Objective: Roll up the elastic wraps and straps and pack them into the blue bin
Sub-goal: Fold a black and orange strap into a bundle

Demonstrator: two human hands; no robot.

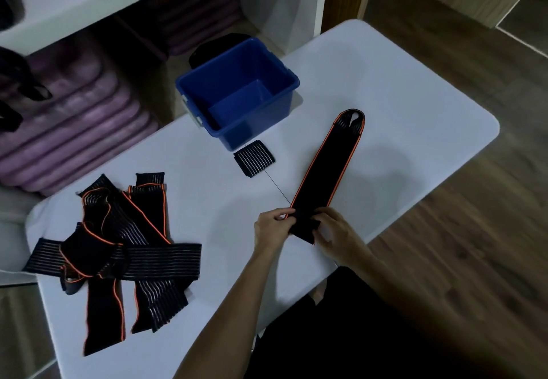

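Left hand: the left hand (271,226) pinches the near end of the long wrap (324,171) on its left edge, thumb and fingers curled on the cloth
Right hand: the right hand (335,235) pinches the same end from the right side, fingers bent over the folded part
Long wrap: black with orange edges, it lies flat on the white table (400,97), from the hands up to a loop end near the blue bin (237,91)
Blue bin: it stands open at the far side of the table, and nothing is visible inside
Rolled wrap: 1 small striped roll (254,158) lies just in front of the bin
Pile: loose wraps and straps (118,242) lie tangled on the left part of the table
Shelf: purple folded mats (74,112) are stacked behind the table
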